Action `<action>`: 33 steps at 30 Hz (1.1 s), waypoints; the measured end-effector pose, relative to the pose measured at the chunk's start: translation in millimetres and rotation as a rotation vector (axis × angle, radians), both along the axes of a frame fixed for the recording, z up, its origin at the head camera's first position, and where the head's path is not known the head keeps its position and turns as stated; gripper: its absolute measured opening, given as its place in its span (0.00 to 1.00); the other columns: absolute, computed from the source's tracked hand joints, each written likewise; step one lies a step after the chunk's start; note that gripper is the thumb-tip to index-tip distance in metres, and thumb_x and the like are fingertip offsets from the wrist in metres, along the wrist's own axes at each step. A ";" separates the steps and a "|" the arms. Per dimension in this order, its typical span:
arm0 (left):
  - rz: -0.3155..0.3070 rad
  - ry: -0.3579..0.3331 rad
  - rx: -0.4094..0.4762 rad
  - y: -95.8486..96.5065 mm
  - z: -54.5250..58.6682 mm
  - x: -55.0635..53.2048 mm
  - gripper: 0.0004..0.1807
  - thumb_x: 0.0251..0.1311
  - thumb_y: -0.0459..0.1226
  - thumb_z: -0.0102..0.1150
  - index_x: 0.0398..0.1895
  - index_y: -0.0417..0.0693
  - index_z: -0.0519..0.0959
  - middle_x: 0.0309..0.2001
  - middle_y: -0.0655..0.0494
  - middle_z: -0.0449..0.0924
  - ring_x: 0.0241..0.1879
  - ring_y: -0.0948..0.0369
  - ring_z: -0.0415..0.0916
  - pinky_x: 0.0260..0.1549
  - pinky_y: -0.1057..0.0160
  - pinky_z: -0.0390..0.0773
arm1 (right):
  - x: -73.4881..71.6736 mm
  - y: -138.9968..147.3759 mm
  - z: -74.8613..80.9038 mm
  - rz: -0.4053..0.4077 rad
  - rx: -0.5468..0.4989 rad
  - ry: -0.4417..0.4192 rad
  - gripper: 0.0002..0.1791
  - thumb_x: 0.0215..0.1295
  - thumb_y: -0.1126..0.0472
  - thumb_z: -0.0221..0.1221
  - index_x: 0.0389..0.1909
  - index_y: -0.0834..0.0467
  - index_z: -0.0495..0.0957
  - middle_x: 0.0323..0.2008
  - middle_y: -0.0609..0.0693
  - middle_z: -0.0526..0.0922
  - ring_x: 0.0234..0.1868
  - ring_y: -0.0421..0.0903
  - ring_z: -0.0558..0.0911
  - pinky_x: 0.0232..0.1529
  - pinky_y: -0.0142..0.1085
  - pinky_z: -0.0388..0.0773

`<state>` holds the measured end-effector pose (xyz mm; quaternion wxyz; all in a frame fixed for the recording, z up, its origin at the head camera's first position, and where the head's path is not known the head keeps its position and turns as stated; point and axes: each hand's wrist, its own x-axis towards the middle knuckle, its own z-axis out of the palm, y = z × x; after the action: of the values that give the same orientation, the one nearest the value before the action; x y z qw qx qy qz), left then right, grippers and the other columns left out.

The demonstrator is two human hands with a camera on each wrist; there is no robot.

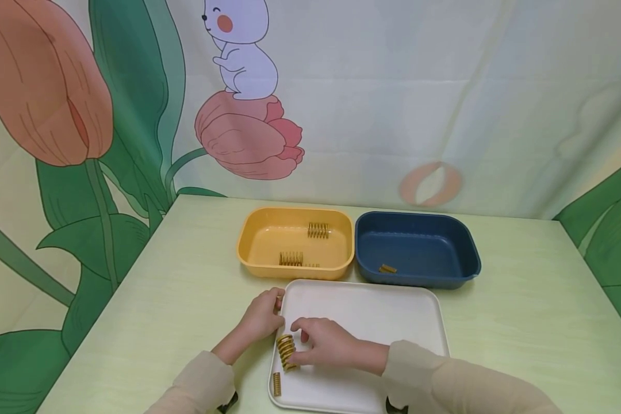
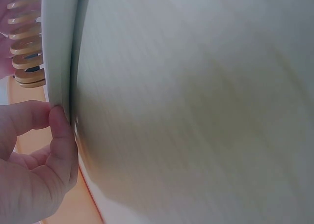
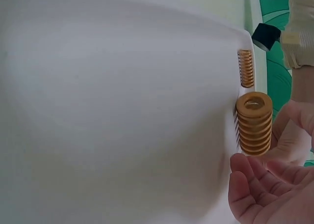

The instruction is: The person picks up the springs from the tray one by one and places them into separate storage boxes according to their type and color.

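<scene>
My left hand (image 1: 261, 313) pinches the left rim of a white tray (image 1: 362, 305), thumb and fingertip meeting at the edge in the left wrist view. A large gold coil spring (image 1: 286, 352) lies along the inside of that rim. Over it is my right hand (image 1: 331, 344), thumb and forefinger spread apart, thumb tip overlapping the spring's near end. In the right wrist view the right hand's fingertips (image 3: 240, 162) are right by one end of the large spring (image 3: 255, 128). A smaller gold spring (image 1: 276, 384) lies in the tray's near left corner.
Behind the tray stands a yellow bin (image 1: 259, 241) with several gold springs in it. Beside it on the right, a dark blue bin (image 1: 419, 247) holds a small spring (image 1: 387, 268). A printed cloth (image 1: 352, 103) hangs behind the pale green table (image 1: 522, 305).
</scene>
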<state>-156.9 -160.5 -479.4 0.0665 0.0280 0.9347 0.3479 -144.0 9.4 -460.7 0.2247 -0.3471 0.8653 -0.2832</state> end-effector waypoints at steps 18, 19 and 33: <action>-0.004 0.006 -0.016 -0.6 -0.2 -0.7 0.28 0.33 0.22 0.54 0.47 0.31 0.68 0.29 0.51 0.69 0.28 0.60 0.64 0.28 0.67 0.65 | 13.4 -11.4 -5.4 -0.057 0.021 0.029 0.28 0.44 0.44 0.63 0.44 0.54 0.69 0.19 0.41 0.68 0.18 0.35 0.65 0.20 0.27 0.61; -0.002 0.002 -0.015 -0.5 0.0 -0.8 0.28 0.33 0.22 0.54 0.47 0.31 0.68 0.29 0.51 0.69 0.28 0.60 0.64 0.28 0.67 0.65 | 13.7 -12.1 -5.7 -0.057 0.026 0.031 0.27 0.44 0.44 0.63 0.43 0.53 0.69 0.19 0.41 0.68 0.18 0.35 0.64 0.19 0.27 0.61; -0.001 -0.010 -0.007 -0.2 0.1 -0.2 0.27 0.34 0.22 0.54 0.47 0.31 0.68 0.29 0.51 0.68 0.28 0.60 0.64 0.26 0.68 0.65 | 15.3 -15.6 -10.6 -0.053 0.067 0.075 0.28 0.45 0.46 0.62 0.46 0.55 0.67 0.20 0.39 0.66 0.20 0.35 0.65 0.20 0.27 0.61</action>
<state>-157.1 -160.7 -479.3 0.0712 0.0264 0.9356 0.3447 -128.7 -6.2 -471.3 0.1962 -0.3269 0.8910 -0.2465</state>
